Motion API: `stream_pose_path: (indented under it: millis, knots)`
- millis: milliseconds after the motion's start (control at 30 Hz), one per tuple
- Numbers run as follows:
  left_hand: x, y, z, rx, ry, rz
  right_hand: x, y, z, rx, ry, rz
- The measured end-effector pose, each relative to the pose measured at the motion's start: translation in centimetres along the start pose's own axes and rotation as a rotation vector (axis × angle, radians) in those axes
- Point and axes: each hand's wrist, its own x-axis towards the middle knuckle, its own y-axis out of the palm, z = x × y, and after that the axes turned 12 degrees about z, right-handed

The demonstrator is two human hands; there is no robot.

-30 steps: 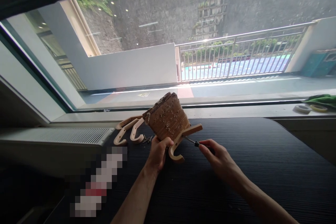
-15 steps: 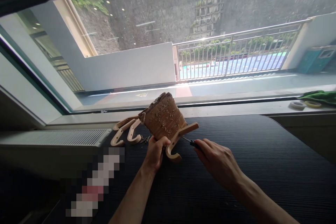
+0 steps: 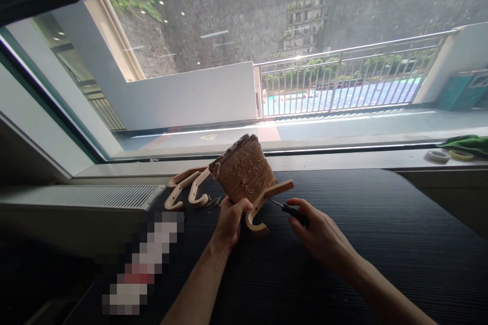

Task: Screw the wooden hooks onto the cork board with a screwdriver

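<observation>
My left hand (image 3: 230,221) is closed round the lower corner of a rough wooden block (image 3: 244,170), its thumb by a wooden hook (image 3: 257,208). The block is tilted, and its face is covered with many small holes or chips. Against its lower right edge lies the hook, curved end down and straight arm out to the right. In my right hand (image 3: 314,226) is a screwdriver (image 3: 296,215) with a dark handle, held between thumb and fingers. Its thin shaft points left at the hook; the tip's exact contact is too small to tell.
Several more wooden hooks (image 3: 198,190) lie left of the block on the dark table (image 3: 343,264), with loose screws (image 3: 214,201) beside them. Tape rolls (image 3: 437,156) and a green cloth (image 3: 465,142) rest on the windowsill at right. A blurred patch covers the table's left side.
My right fingers have loosened and shifted on the screwdriver, so more of its handle shows. The block and hook remain in my left hand; the whole view has shifted slightly.
</observation>
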Motion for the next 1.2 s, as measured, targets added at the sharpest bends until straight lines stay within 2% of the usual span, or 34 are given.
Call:
stream_pose_path:
  millis: [167,333,433,600,700,767,867,1067,1200]
  knots:
    - [0.04,0.01,0.02,-0.034,0.001,-0.012,-0.14,-0.42,-0.24,-0.353,-0.219,-0.109]
    - [-0.05,0.10,-0.11,-0.012,0.003,-0.003,-0.15,-0.20,0.01,-0.457,-0.255,-0.120]
    - [-0.14,0.15,-0.20,-0.005,0.007,0.012,-0.24,0.02,0.32,-0.315,-0.193,-0.092]
    - [-0.16,0.07,-0.28,0.018,0.003,0.030,0.17,-0.20,0.32,0.201,0.068,0.078]
    - [-0.07,0.01,-0.22,0.031,-0.001,0.017,0.47,-0.20,0.11,0.335,0.071,0.154]
    - [0.00,0.00,-0.15,0.030,0.002,0.007,0.42,-0.11,0.08,0.272,0.077,0.142]
    - [0.08,-0.01,-0.04,0.006,-0.002,-0.009,0.08,-0.10,0.14,0.060,0.109,0.057]
    - [0.10,-0.12,0.20,0.024,-0.003,-0.020,-0.12,-0.16,-0.27,-0.307,-0.181,-0.088]
    - [0.07,-0.08,0.32,0.048,0.012,-0.009,-0.06,0.26,-0.34,-0.406,-0.213,-0.084]
